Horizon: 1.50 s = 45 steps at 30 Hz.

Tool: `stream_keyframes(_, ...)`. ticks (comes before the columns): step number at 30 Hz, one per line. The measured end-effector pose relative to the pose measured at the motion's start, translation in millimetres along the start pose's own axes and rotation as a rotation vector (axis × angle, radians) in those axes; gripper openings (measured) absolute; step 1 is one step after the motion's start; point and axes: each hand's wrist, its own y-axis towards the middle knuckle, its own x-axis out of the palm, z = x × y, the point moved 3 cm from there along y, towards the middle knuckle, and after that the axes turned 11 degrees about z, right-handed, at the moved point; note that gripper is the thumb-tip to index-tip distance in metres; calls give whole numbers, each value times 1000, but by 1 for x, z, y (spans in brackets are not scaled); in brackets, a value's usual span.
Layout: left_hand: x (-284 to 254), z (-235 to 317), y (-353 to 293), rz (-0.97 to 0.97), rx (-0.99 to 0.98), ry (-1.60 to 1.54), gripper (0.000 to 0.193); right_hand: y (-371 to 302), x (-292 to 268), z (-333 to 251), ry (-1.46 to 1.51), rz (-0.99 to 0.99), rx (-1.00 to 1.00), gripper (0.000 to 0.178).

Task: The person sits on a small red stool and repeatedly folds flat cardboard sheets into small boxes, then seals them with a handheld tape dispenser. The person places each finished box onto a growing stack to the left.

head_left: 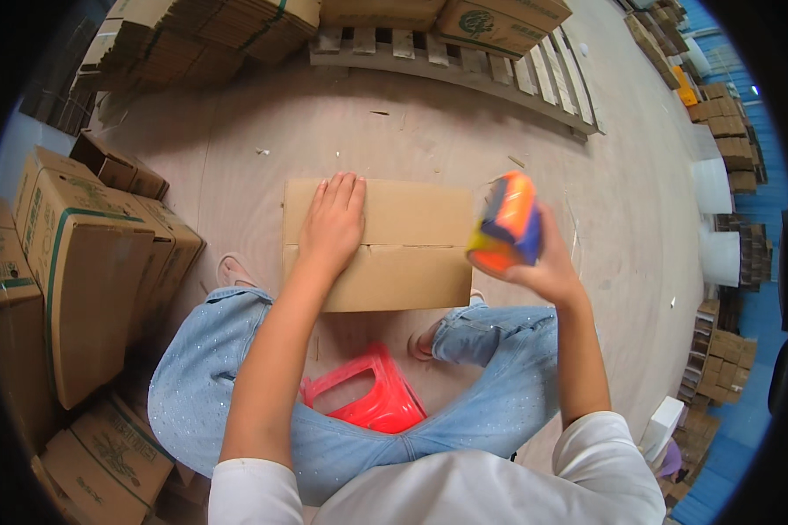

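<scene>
A closed cardboard box (411, 214) sits on the floor in front of my knees, a seam running across the middle of its top. My left hand (334, 219) lies flat on the left part of that top, fingers stretched out. Just beyond the box's right end, my right hand (547, 262) is wrapped round an orange, blue and yellow tape dispenser (510, 219), raised and slightly blurred. Its far side hides where any tape runs.
A red plastic stool (381, 394) stands between my legs. Stacked cartons (101, 289) rise close on the left. Ahead are a wooden pallet (464, 70) bearing cartons and bundles of flattened cardboard (210, 35). More stacks (727, 363) line the far right.
</scene>
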Motion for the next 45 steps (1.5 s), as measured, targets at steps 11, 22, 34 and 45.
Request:
stream_keyframes(11, -26, 1, -1, -92, -532, -526, 34, 35, 88, -21, -364, -411, -417, 81)
stream_keyframes(22, -48, 15, -23, -455, -1411, -1549, 22, 33, 91, -26, -334, -379, -588, 74)
stream_keyframes(34, -27, 3, -31, -286, -1398, -1307, 14, 30, 89, -35, -339, -433, -507, 68)
stream_keyframes(45, -111, -148, -67, 161, -1312, -523, 18, 26, 125, -50, -644, -575, -564, 60)
